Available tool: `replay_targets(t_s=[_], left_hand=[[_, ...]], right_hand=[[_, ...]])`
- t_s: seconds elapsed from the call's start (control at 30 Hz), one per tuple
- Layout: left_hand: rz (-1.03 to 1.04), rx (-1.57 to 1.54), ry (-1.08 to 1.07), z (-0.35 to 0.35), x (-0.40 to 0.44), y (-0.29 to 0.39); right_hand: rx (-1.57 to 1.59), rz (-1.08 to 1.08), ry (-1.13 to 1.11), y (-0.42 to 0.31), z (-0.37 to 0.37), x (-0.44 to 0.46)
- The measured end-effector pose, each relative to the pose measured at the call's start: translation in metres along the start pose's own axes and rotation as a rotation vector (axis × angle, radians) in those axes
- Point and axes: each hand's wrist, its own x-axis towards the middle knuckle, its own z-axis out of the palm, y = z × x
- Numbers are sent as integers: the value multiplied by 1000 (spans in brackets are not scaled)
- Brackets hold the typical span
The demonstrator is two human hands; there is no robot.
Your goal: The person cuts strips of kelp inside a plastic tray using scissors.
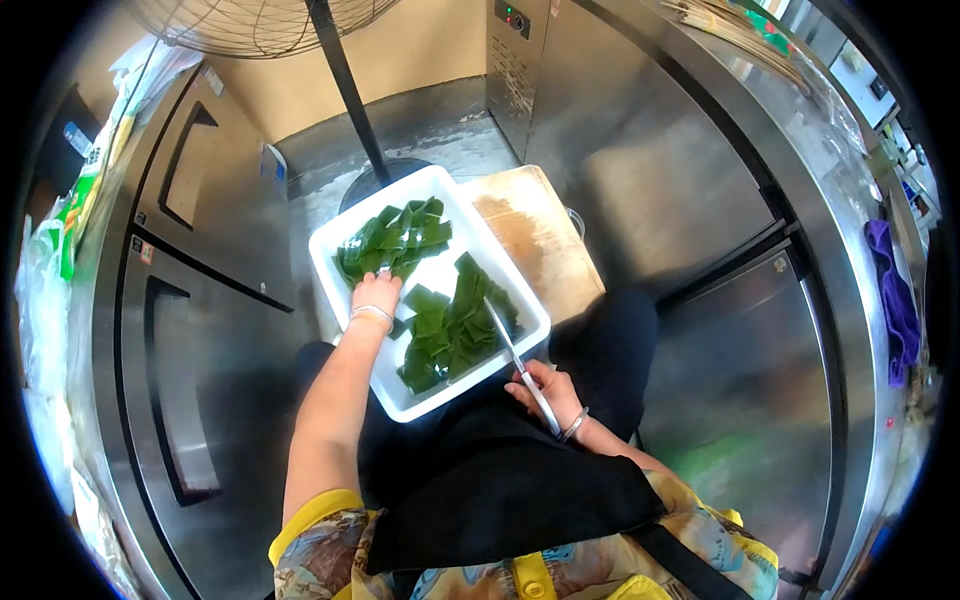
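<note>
A white rectangular tub (330, 262) sits in front of me between my knees. Inside it lie two piles of wet, dark green kelp pieces, a far pile (400, 238) and a near pile (455, 330), with bare white bottom between them. My left hand (377, 296) reaches over the tub's left side, its fingers closed on kelp at the near edge of the far pile; the fingertips are partly hidden. My right hand (548, 392), by the near right corner, grips metal scissors (508, 345). The blades point away from me and lie over the near pile's right side.
A wooden board (525, 225) lies beneath and beyond the tub. A fan stand (345, 90) rises behind it. Steel cabinets stand on the left (215, 370) and right (740, 400). On the right counter are thin sticks (735, 30) and a purple cloth (893, 300).
</note>
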Motion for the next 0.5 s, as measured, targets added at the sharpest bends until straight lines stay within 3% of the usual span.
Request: replay_targets(t_s=[0.2, 0.27, 0.3, 0.33, 0.4, 0.43, 0.5], left_hand=[[61, 26, -7, -8, 1, -9], [28, -383, 226, -28, -7, -3], [57, -547, 462, -19, -4, -6], [-153, -1185, 406, -14, 2, -8], [-126, -1501, 407, -23, -3, -6], [-392, -1862, 228, -42, -14, 0], [-464, -2042, 138, -48, -22, 2]], right_hand=[[-12, -38, -6, 9, 2, 2], [16, 40, -27, -6, -1, 1], [47, 122, -52, -10, -1, -1], [-16, -1, -25, -8, 2, -1], [-17, 70, -63, -15, 0, -2], [-20, 68, -82, -14, 3, -1], [-42, -11, -93, -11, 4, 0]])
